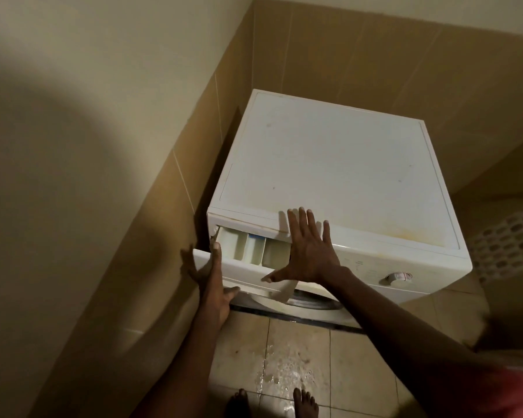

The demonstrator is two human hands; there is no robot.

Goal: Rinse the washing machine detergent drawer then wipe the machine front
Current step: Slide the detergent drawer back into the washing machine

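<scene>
Detergent drawer (245, 251) sat partly pulled out of the washing machine (329, 164), left of frame centre, with three compartments showing and the middle one with a blue insert. Your left hand (215, 285) clamped the left end of the drawer's front panel, thumb on the top edge and fingers curled under it. Your right hand (308, 254) lay flat and spread with fingers straight. Its palm was on the machine's top front edge just right of the drawer opening, its thumb reached across the panel, and it gripped nothing.

Handling, as a judgement: the drawer looked like thin moulded plastic, so light and stiff but easy to crack at the dividers. It was probably slick with soap film. The front panel was the sound place to hold, one hand at each end, with a hand under the tray once it cleared the slot. The inner walls were poor holds. The flat right hand looked like a brace for the machine against the pull.

Dial (397, 277) sat right of centre on the front, and the door (308, 300) rim showed below the drawer. Floor tiles (281, 372) at lower centre looked wet near your bare feet (305, 402), a slip risk with a dripping drawer.
</scene>
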